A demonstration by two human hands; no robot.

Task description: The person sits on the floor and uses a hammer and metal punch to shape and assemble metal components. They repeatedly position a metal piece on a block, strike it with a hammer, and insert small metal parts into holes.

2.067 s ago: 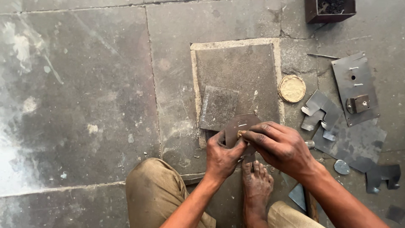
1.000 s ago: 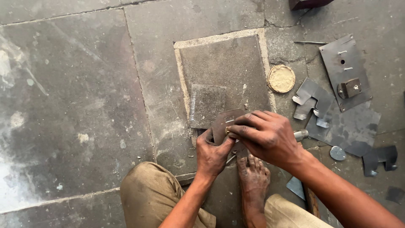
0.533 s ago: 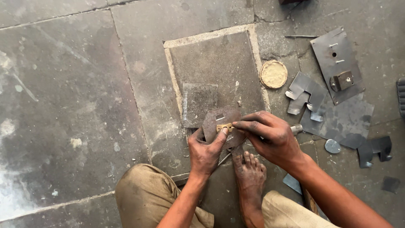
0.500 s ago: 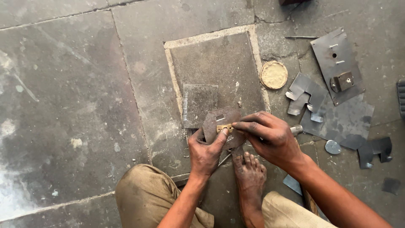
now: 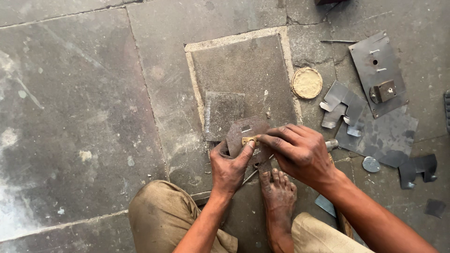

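Person squats on a stone floor (image 5: 84, 93), bare foot (image 5: 277, 197) planted btwn the knees. Left hand (image 5: 229, 161) is closed round the lower edge of a small dark metal plate (image 5: 243, 133), thumb up on its face; right hand (image 5: 300, 152) comes in from the right w/ fingertips pinched on a little brass piece (image 5: 248, 139) sitting on that plate, just under a short slot. Plate is held right over the near edge of a square metal slab (image 5: 248, 70) set in the floor, a thinner grey sheet (image 5: 222, 112) lying on it just behind. Handling, as I judge it: plate looks thin, stiff, light, w/ cut edges prob sharp — best taken by the edge w/ thumb flat on the face, as the left hand does. Brass bit is tiny and likely slippery, easy to drop, so fingertip pinch only. To the right, well apart: a round tan lid (image 5: 307, 83), bent sheet offcuts (image 5: 344, 105), a drilled plate w/ a small block on it (image 5: 379, 75), a small metal disc (image 5: 371, 164). Vs 0.5 s ago — grip of both hands much the same, plate in the same spot by the slab; the view has shifted a bit, so the floor clutter sits slightly differently in frame.
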